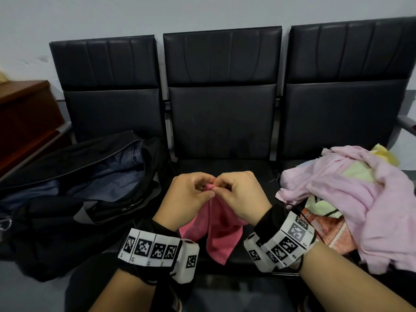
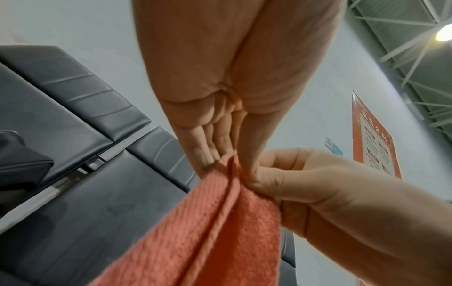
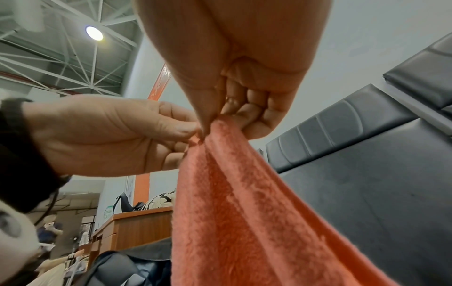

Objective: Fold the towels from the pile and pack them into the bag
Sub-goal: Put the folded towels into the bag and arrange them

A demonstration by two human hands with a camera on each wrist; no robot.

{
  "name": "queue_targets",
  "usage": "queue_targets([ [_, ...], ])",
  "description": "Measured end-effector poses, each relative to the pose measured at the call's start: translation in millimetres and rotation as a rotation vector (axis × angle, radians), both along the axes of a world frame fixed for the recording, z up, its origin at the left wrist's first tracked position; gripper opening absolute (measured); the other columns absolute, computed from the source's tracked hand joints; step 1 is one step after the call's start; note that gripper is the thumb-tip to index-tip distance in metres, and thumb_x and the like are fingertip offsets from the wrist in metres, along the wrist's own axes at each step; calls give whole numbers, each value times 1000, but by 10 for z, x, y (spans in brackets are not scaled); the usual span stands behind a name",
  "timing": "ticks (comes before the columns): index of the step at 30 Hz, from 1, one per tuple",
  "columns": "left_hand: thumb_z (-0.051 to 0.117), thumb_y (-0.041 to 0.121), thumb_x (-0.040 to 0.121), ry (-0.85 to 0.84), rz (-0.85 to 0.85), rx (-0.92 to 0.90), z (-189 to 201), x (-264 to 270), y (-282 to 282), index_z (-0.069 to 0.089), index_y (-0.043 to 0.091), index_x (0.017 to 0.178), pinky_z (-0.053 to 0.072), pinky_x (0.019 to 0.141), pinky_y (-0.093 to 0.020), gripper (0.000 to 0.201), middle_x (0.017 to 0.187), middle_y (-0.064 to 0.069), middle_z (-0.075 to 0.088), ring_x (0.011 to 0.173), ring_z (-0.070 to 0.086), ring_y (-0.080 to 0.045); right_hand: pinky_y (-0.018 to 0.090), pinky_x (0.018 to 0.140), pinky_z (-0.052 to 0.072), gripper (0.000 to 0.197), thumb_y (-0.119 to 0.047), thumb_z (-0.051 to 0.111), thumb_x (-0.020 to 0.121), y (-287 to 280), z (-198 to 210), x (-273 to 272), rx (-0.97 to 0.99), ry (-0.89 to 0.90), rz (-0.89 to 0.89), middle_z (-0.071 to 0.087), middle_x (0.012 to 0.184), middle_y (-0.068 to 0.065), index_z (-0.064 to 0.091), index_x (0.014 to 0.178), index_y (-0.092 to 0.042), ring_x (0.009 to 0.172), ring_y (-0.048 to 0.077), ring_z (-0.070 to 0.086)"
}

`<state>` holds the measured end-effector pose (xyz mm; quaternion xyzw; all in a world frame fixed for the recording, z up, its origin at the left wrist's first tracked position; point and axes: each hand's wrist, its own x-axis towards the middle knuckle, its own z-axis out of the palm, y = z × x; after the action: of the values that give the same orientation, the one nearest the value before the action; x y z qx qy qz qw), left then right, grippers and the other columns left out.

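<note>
Both wrists, banded with black-and-white marker cuffs (image 1: 155, 247), sit lowest in the head view, forearms rising from 7 and 5 o'clock to meet at the centre. Above them the left hand (image 1: 189, 194) and right hand (image 1: 239, 195) are knuckle to knuckle, fingers curled in, each pinching the top edge of a pink towel (image 1: 216, 230) between thumb and fingertips. In the left wrist view the left thumb and fingers (image 2: 195, 149) close on the bunched edge, with the right hand (image 2: 300, 185) pinching just beside them; the right wrist view shows the same grip from the other side, the left hand (image 3: 110, 133) touching the cloth (image 3: 244, 212) at the same spot. Below the pinch the towel hangs in loose vertical folds in front of the middle seat (image 1: 222, 122) of a black bench.

At 9 o'clock a black bag (image 1: 74, 192) lies unzipped on the left seat, its grey-blue lining showing; I cannot tell whether any towel is inside. At 3 o'clock the pile (image 1: 351, 199) of pale pink, yellow and orange towels is heaped on the right seat.
</note>
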<state>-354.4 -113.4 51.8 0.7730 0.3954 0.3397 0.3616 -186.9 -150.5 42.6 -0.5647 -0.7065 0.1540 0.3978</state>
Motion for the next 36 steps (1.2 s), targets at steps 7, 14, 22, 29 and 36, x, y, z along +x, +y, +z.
queue_targets([
  [7, 71, 1, 82, 65, 107, 199, -10, 17, 21, 78, 22, 96, 47, 72, -5, 26, 83, 17, 73, 80, 67, 8, 27, 71, 50, 9, -15, 65, 86, 22, 5, -32, 0, -11, 69, 69, 76, -7, 69, 92, -20, 75, 7, 63],
  [14, 66, -3, 80, -145, 359, 296, 50, -261, 226, 69, 29, 92, 52, 77, -18, 34, 86, 15, 71, 79, 66, -1, 38, 65, 43, 38, -33, 77, 75, 90, -347, 417, -348, -401, 166, 53, 62, 8, 50, 61, -11, 68, 22, 54],
  [22, 61, -1, 82, -311, 580, 351, 200, -632, 407, 71, 16, 94, 51, 77, -18, 23, 85, 15, 68, 76, 62, 3, 34, 95, 37, 31, -54, 67, 82, 50, -706, 871, -389, -827, 120, 56, 128, -16, 72, 102, -31, 120, 15, 43],
  [29, 57, 0, 81, -240, 687, 383, 229, -883, 490, 69, 18, 94, 51, 83, -28, 26, 89, 2, 68, 82, 63, -14, 48, 86, 50, 13, -20, 80, 79, 102, -378, 1189, 50, -484, -57, 68, 98, 2, 74, 81, -9, 101, 26, 59],
  [36, 56, 1, 83, -189, 759, 370, 248, -969, 535, 67, 22, 91, 49, 83, -26, 25, 87, 5, 66, 82, 62, -13, 9, 76, 42, 10, -8, 70, 88, 161, 65, 1203, 268, -138, -162, 55, 85, -4, 77, 95, -12, 81, 7, 57],
])
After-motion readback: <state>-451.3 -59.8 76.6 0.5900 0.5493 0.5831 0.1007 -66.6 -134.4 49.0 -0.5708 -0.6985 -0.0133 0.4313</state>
